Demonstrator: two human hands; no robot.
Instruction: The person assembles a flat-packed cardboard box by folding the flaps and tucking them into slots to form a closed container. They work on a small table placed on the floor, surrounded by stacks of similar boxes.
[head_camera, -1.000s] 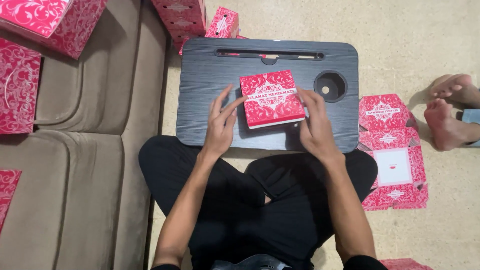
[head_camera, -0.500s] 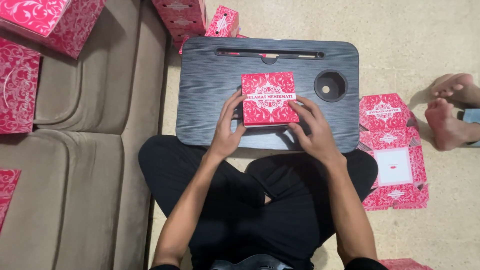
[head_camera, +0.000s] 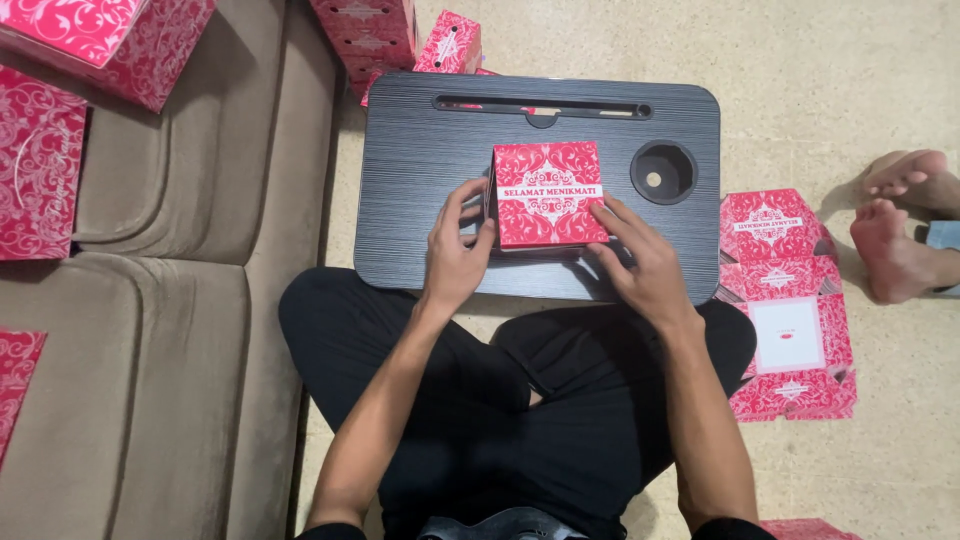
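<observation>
A red patterned cardboard box (head_camera: 548, 193) with a white band of lettering on its lid stands on a black lap table (head_camera: 420, 170) over my crossed legs. My left hand (head_camera: 458, 250) grips the box's left side, thumb at its near corner. Against the right near corner rests my right hand (head_camera: 640, 262), its fingers spread along the side. The box sits flat and closed.
A stack of flat, unfolded red boxes (head_camera: 785, 300) lies on the floor to the right. Another person's bare feet (head_camera: 900, 225) are at the far right. Assembled red boxes (head_camera: 400, 30) stand beyond the table and on the brown sofa (head_camera: 170, 300) at left.
The box has gone from tilted in my hands to lying flat and square on the table. Both hands have settled against its sides.
</observation>
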